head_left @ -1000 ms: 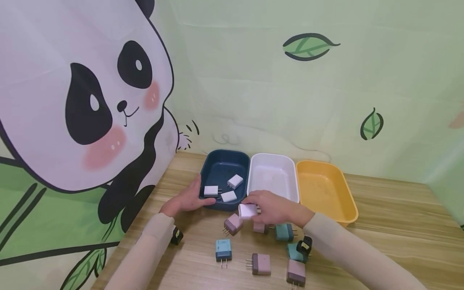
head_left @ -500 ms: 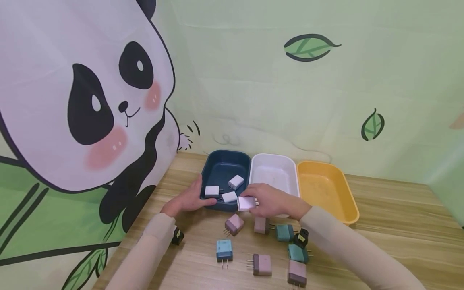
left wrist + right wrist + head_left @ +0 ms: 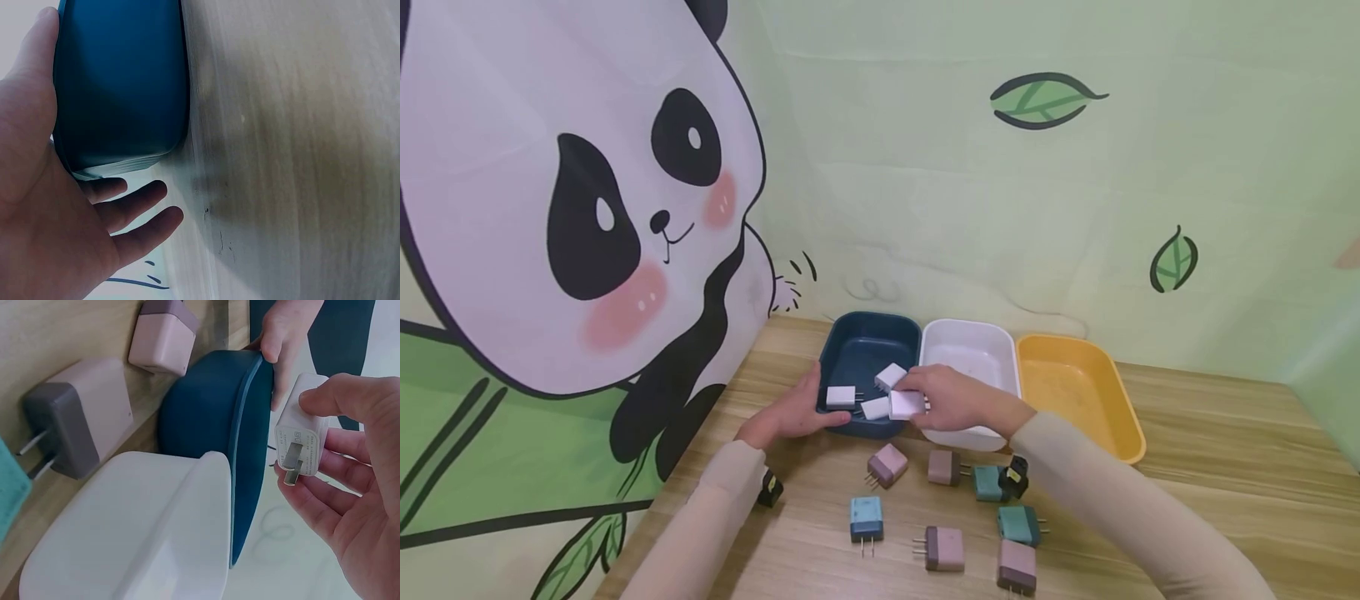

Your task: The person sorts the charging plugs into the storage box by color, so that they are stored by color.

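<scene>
My right hand pinches a white plug charger over the front right part of the dark blue tray. In the right wrist view the thumb lies on the charger's side, fingers are opposite, and its metal prongs show. Inside the blue tray are more white chargers, partly overlapped in view by the held one. My left hand rests at the tray's front left corner, thumb along the front rim. In the left wrist view its fingers stretch past the tray's end, fairly straight.
A white tray adjoins the blue one, with a yellow tray to its right. Several pink chargers and blue or teal chargers lie on the wooden table in front. A panda-printed cloth hangs behind.
My right hand has carried the white charger forward and slightly left, from in front of the trays to over the blue tray. The left hand stays at the tray's corner.
</scene>
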`<state>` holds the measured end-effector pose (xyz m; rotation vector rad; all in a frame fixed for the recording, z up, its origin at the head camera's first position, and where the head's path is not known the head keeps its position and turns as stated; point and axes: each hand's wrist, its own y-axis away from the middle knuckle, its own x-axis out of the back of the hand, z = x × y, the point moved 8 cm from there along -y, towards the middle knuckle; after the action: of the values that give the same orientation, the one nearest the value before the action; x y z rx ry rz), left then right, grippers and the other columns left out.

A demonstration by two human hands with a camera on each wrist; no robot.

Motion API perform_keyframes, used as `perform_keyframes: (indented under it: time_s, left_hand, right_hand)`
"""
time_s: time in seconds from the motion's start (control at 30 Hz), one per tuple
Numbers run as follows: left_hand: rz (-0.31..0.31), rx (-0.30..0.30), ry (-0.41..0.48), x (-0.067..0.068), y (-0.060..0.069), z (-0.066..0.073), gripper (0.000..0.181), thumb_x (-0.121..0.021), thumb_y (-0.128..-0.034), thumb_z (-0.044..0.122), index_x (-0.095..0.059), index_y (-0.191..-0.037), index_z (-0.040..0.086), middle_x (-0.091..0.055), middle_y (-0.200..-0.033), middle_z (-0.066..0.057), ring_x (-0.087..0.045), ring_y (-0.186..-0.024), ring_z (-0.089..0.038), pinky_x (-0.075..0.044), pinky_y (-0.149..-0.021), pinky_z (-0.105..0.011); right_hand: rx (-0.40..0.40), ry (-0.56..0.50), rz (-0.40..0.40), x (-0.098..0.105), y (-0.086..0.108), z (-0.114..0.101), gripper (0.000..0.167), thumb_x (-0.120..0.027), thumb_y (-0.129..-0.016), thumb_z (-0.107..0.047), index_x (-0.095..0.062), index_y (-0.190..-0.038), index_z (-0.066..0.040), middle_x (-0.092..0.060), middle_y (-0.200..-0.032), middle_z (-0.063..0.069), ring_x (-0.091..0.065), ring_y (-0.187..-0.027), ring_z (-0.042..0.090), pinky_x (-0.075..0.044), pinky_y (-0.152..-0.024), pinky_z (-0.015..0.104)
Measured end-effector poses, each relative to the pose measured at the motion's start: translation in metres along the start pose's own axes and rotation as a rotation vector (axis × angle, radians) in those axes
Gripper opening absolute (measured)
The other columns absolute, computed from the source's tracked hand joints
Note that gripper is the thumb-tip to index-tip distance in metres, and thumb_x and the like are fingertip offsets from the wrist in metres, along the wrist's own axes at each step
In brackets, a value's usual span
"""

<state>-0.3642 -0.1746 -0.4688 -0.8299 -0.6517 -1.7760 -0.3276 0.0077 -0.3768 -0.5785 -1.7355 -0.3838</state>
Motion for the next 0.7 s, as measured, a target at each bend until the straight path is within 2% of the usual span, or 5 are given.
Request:
perform_keyframes:
  time_s: [0.27,0.33,0.5,0.7]
  left_hand:
    - [0.007,-0.009,0.016,0.001,0.001,0.002,0.106,-0.071,-0.0818,0.043,0.000,-0.149,0.000,-0.018,-0.150,-0.025,-0.029,-0.132,-0.035,-0.024,-0.108,-0.052]
    - [0.000,0.010,0.009,0.001,0.002,0.000,0.108,-0.071,-0.0816,0.045,0.002,-0.149,0.002,-0.016,-0.152,-0.023,-0.028,-0.133,-0.033,-0.024,-0.108,-0.051]
    - [-0.013,0.042,0.003,0.000,0.002,-0.002,0.110,-0.069,-0.0813,0.048,0.004,-0.150,0.003,-0.012,-0.153,-0.021,-0.025,-0.135,-0.033,-0.023,-0.109,-0.050]
    - [-0.007,0.021,0.008,0.001,0.002,0.000,0.108,-0.070,-0.0818,0.046,0.001,-0.149,0.001,-0.016,-0.152,-0.023,-0.027,-0.134,-0.034,-0.024,-0.109,-0.050]
  right_hand:
    - [-0.007,0.019,-0.006,0.002,-0.010,0.011,0.038,-0.068,-0.083,-0.017,-0.064,-0.118,-0.005,-0.063,-0.105,0.005,-0.054,-0.085,0.014,-0.048,-0.078,0.026]
    - [-0.017,0.011,-0.006,0.002,-0.013,0.014,0.038,-0.068,-0.083,-0.018,-0.064,-0.119,-0.005,-0.063,-0.105,0.005,-0.054,-0.086,0.014,-0.049,-0.079,0.026]
    - [-0.032,-0.039,0.009,0.003,-0.022,0.020,0.038,-0.070,-0.083,-0.017,-0.064,-0.118,-0.004,-0.064,-0.108,0.008,-0.056,-0.088,0.016,-0.049,-0.079,0.028]
    - [-0.051,-0.083,0.012,0.001,-0.032,0.029,0.036,-0.072,-0.083,-0.017,-0.066,-0.116,-0.004,-0.065,-0.107,0.008,-0.056,-0.086,0.016,-0.049,-0.077,0.027]
